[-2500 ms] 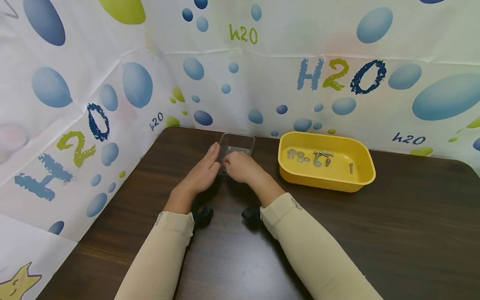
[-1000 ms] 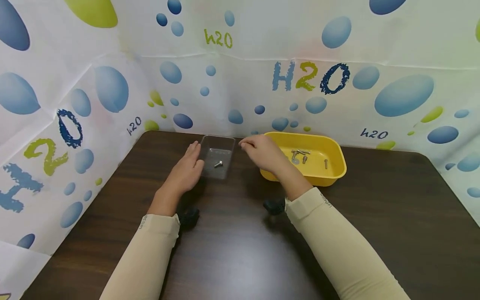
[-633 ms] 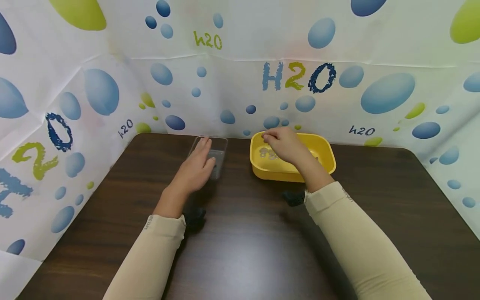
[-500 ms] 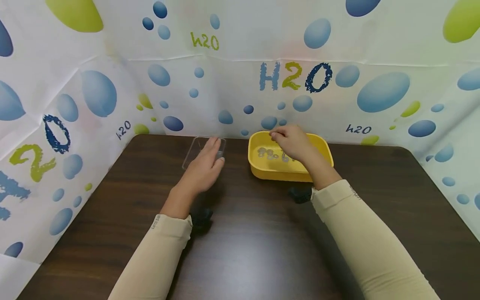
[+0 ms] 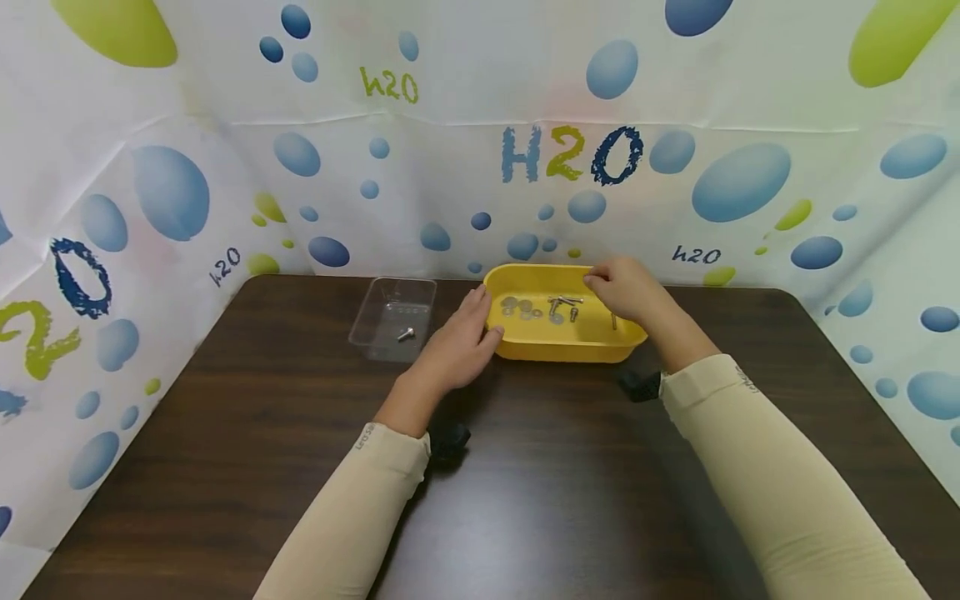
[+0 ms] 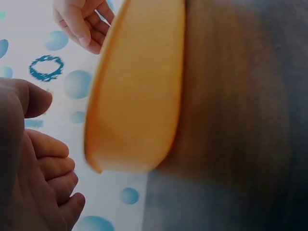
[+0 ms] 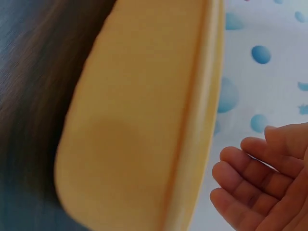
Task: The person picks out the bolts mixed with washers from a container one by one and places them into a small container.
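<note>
A yellow tub (image 5: 558, 352) stands toward the back of the dark table, holding several bolts (image 5: 573, 315) and flat washers (image 5: 525, 306). My left hand (image 5: 459, 342) is at the tub's left end; its relaxed fingers look apart from the wall in the left wrist view. Over the tub's right end hovers my right hand (image 5: 630, 290), partly covering that side. The right wrist view shows its fingers (image 7: 252, 173) loosely bent, with nothing visible in them. Left of the tub sits a clear plastic tray (image 5: 373, 343) with a single bolt (image 5: 406, 334) inside.
A white sheet (image 5: 450, 150) printed with blue and green drops hangs behind and beside the table (image 5: 525, 500). Black wrist-worn devices (image 5: 450, 442) sit under both sleeves.
My right hand has left the clear tray and moved right, over the tub's far end. My left hand has moved from the tray to the tub's left end. The head view has turned right.
</note>
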Demonstrator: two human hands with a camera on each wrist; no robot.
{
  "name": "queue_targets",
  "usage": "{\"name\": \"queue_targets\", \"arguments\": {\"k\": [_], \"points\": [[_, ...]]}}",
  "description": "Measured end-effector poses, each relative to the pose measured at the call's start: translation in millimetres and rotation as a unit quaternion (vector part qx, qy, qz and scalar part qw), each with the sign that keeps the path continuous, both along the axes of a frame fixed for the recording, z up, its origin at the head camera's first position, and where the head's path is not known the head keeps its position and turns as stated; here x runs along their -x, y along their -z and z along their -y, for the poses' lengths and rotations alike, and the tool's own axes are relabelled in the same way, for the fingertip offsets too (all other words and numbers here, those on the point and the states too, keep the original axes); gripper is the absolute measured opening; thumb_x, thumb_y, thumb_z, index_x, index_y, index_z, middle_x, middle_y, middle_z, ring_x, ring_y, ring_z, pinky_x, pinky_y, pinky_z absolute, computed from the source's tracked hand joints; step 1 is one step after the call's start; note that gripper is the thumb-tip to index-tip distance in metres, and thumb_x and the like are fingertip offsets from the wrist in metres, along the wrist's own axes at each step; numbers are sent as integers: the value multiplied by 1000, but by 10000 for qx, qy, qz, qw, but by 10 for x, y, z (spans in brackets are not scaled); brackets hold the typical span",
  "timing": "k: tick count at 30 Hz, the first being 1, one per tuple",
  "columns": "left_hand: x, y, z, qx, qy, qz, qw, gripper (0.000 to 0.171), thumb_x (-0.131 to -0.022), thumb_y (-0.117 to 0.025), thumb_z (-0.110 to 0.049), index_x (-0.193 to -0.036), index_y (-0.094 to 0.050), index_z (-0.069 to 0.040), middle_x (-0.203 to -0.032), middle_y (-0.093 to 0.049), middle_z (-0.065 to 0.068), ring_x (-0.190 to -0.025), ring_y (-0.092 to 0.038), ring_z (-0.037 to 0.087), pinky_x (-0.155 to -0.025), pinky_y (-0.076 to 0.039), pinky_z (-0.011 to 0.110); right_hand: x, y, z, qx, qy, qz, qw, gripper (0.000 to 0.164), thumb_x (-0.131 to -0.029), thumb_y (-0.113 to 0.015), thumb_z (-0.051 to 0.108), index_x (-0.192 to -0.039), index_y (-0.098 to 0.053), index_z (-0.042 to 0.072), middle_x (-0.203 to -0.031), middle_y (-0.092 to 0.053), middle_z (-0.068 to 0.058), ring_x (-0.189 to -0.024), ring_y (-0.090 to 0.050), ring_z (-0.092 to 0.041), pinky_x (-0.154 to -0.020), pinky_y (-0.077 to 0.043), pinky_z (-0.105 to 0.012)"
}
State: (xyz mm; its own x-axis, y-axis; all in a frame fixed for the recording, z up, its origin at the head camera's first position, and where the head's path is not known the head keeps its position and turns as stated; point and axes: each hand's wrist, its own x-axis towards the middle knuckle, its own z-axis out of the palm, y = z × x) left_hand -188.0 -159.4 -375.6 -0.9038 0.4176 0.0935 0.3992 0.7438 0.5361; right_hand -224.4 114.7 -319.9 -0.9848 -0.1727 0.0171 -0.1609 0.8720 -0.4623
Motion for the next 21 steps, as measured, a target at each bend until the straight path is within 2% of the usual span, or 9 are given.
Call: {"name": "queue_targets", "arguments": {"k": [5, 7, 10, 14, 21], "points": [[20, 75, -44, 194, -100, 86, 9997, 68, -104, -39, -38, -159, -10, -9, -167, -7, 3, -153, -4, 17, -123, -14, 40, 35, 121, -70, -217, 49, 427, 9988, 41, -103, -51, 25, -132, -60, -1, -117, -64, -20, -85, -60, -29, -84, -53, -43], [23, 97, -47, 204, -129, 85, 9997, 68, -104, -40, -37, -159, -11, -8, -167, -7, 4, -153, -5, 17, -123, -15, 40, 50, 177, -88, -291, 57, 587, 9978, 42, -102, -52, 26, -133, -59, -1, -116, -64, -20, -79, -62, -27, -80, -54, -41], [26, 123, -58, 189, -125, 57, 9997, 69, -104, -40, -37, -159, -11, -8, -167, -5, 3, -153, -4, 17, -123, -15, 41, 68, 261, -109, -351, 42, 630, 9974, 41, -101, -54, 25, -132, -60, -3, -123, -64, -21, -93, -64, -31, -88, -53, -46], [28, 149, -72, 117, -78, 27, 9999, 70, -104, -41, -38, -159, -10, -7, -167, -3, 4, -154, -4, 18, -122, -16, 41, 91, 369, -124, -396, 58, 593, 9974, 41, -99, -58, 23, -130, -61, -4, -130, -62, -22, -118, -57, -36, -103, -45, -53], [46, 169, -58, 145, -136, 123, 9997, 74, -103, -40, -43, -158, -6, -6, -167, -1, 4, -154, -2, 18, -123, -16, 41, 131, 475, -111, -611, -69, 384, 9974, 41, -95, -61, 20, -127, -63, -5, -124, -65, -22, -116, -60, -36, -101, -47, -52]]}}
